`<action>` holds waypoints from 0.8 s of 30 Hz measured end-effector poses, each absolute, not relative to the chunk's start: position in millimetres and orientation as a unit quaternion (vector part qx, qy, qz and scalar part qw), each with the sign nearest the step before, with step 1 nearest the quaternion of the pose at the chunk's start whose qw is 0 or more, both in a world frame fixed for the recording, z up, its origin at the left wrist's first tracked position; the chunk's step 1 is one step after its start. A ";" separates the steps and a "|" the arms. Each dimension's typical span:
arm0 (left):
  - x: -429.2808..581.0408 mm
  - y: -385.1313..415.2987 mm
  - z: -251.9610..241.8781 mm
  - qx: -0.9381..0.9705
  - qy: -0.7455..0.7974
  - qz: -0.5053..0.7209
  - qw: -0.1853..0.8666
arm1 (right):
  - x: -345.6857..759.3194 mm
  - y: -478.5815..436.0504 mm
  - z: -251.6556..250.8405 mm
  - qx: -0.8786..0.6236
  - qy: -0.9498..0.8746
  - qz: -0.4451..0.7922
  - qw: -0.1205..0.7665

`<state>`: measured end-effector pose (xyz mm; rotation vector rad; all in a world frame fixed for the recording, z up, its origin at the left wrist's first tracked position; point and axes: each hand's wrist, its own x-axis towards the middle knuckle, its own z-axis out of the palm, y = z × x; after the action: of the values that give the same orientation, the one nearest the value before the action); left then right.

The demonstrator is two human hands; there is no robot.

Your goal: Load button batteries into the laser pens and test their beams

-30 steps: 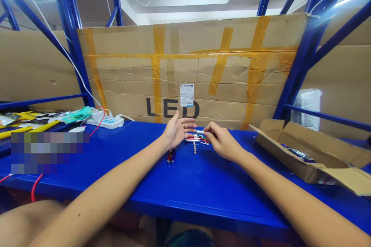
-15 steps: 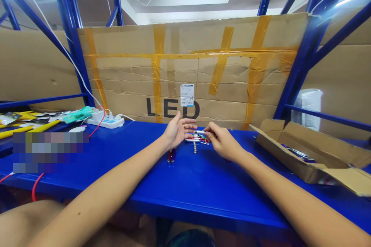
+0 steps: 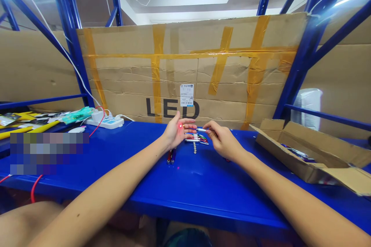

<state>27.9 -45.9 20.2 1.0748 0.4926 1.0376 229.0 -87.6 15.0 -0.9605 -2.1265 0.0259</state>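
My right hand (image 3: 222, 139) pinches a small silver laser pointer (image 3: 201, 130), its tip aimed left. Facing it, my left hand (image 3: 175, 130) is held up with the fingers stretched out and the palm turned to the right. A bright red light spot (image 3: 180, 126) shines on that palm. Below and between the hands, several slim pen-shaped pieces (image 3: 197, 139) in silver and mixed colours lie side by side. A short row of button cells (image 3: 195, 148) sits just in front of them. Under my left wrist lie two dark tubes (image 3: 171, 157), one red and one purple.
An open cardboard box (image 3: 292, 154) with more shiny tubes (image 3: 298, 153) stands on the right of the blue table (image 3: 203, 189). A white power strip (image 3: 108, 122) and a pile of yellow and black packets (image 3: 31, 121) are at the left. Behind rises a taped cardboard sheet (image 3: 130, 77).
A red light spot has appeared on my left palm, and a faint one on the table. Both hands have stayed nearly in place.
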 end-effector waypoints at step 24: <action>27.9 -45.7 20.2 0.492 0.222 0.463 0.703 | 227.9 -89.7 17.6 -0.362 -0.852 0.010 0.378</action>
<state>27.9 -45.7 20.2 1.0945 0.4947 1.0294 227.9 -89.7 17.6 -0.9265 -2.1777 0.0257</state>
